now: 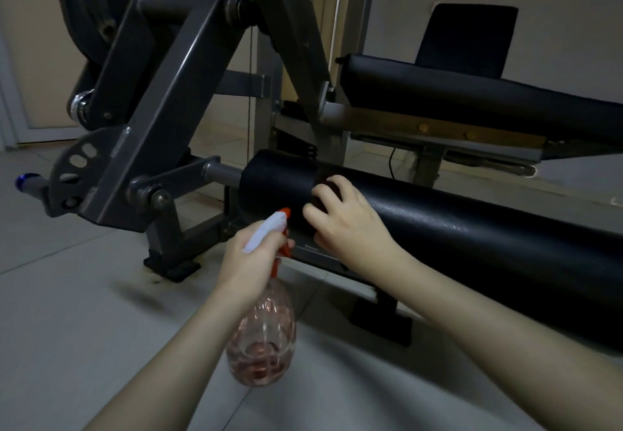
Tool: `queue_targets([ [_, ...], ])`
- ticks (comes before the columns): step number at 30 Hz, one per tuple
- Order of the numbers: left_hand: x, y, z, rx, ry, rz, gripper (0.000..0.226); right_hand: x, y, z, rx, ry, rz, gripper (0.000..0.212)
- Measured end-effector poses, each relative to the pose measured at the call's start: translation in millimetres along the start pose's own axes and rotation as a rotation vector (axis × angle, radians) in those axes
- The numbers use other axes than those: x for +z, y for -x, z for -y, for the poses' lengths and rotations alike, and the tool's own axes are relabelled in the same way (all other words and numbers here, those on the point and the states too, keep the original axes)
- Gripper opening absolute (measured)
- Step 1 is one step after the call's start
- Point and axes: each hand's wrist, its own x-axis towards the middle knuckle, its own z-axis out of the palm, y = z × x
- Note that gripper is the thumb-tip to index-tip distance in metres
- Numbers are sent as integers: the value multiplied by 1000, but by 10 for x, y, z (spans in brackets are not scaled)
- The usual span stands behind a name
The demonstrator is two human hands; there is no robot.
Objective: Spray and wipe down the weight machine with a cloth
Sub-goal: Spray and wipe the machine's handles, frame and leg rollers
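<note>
Head view: my left hand (pixel 251 257) grips the spray bottle (pixel 261 339) below the roller pad (pixel 472 228) and may soak my right hand (pixel 344 223) clutching the cloth (pixel 333 189).

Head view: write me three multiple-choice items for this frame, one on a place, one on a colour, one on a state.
1. Where is the right hand?
A. on the black roller pad
B. on the floor tiles
C. on a weight plate

2. What colour is the spray bottle trigger?
A. blue
B. orange-red
C. green

3. What state is the spray bottle in?
A. lying on its side
B. held off the floor by the left hand
C. standing on the bench

Answers:
1. A, its fingers curl over what looks like a dark cloth on the pad.
2. B, the trigger shows orange-red under the white head.
3. B, the left hand grips its neck and the body hangs below.
</note>
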Motion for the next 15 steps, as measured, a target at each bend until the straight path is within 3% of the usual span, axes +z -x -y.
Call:
queue_targets([
  [5,129,14,15,7,-16,92,14,-248,251,-145,4,28,65,31],
  [10,286,90,30,2,-54,162,31,-461,519,-316,-28,25,79,28],
  [15,523,121,95,9,-73,282,15,-664,884,-556,-42,40,96,31],
])
